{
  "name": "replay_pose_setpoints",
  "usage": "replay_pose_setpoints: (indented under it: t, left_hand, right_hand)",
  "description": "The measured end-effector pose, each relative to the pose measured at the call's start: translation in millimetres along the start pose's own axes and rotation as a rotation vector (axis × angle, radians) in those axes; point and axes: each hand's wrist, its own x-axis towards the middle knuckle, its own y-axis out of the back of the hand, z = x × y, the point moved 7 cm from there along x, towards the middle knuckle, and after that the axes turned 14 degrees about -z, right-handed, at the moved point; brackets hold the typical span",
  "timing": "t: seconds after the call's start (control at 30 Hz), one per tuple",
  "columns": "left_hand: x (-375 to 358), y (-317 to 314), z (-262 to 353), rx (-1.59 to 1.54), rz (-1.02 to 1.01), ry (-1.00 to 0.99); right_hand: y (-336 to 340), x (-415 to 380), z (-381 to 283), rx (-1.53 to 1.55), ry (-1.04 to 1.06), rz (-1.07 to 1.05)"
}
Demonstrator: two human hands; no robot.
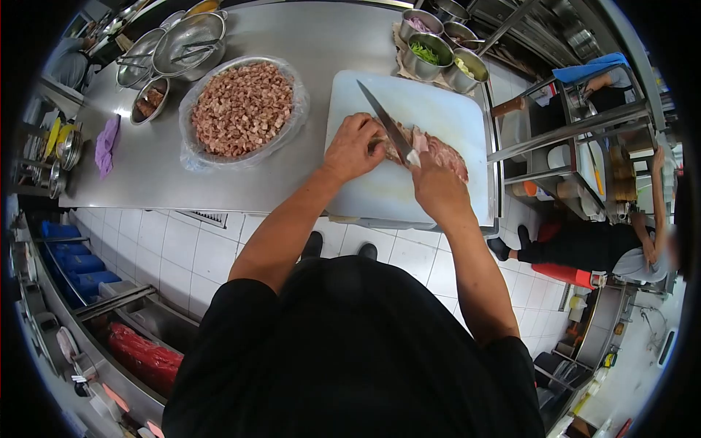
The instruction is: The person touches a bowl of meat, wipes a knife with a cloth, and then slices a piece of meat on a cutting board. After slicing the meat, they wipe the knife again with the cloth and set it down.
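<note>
Diagonally, knife (385, 124) tip up-left, right hand (437, 186) gripping its handle, left hand (354, 148) fingers clenched on meat (438, 150).

Meat (438, 150) lies on the cutting board (438, 102); bowl of diced meat (242, 108) left of it.

Person's wearing a plain black short-sleeved t-shirt, sleeves ending just above the elbows, so both forearms are bare. Nothing's showing on the wrists or fingers: left hand (353, 148) and right hand (437, 186) are going gloveless, no watch or rings visible. Black shoes (339, 247) are peeking out below on the white tiled floor (182, 252).
</note>
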Motion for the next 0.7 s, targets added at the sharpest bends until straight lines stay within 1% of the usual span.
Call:
replay_pose_setpoints:
  t: [0.07,0.17,0.27,0.33,0.37,0.47,0.57,0.7]
  left_hand:
    - [-0.2,-1.6,0.7,0.015,-0.002,0.002]
    - [-0.6,-2.6,0.1,0.017,0.009,0.007]
    - [1.9,0.7,-0.8,0.0,-0.017,0.003]
    - [1.7,-0.6,-0.8,-0.028,-0.057,0.027]
    - [1.7,-0.8,-1.5,-0.02,-0.046,0.025]
    - [4.8,0.9,-4.4,-0.001,-0.014,0.017]
    - [-0.7,-2.5,-2.8,0.001,-0.02,0.03]
    - [2.8,0.7,-1.6,0.01,-0.069,0.034]
  right_hand:
    - [-2.6,0.4,-1.7,-0.021,0.016,0.002]
    - [-3.0,-22.1,4.0,-0.028,-0.029,-0.039]
    - [0.8,-48.1,14.1,-0.097,-0.143,-0.231]
    - [1.8,-43.2,10.7,-0.072,-0.094,-0.205]
    - [1.4,-40.1,9.7,-0.058,-0.071,-0.192]
    - [-17.4,5.1,8.4,-0.008,0.007,-0.114]
    - [-14.7,6.6,5.6,-0.044,0.062,-0.055]
    - [-3.0,-27.2,12.0,-0.069,-0.081,-0.236]
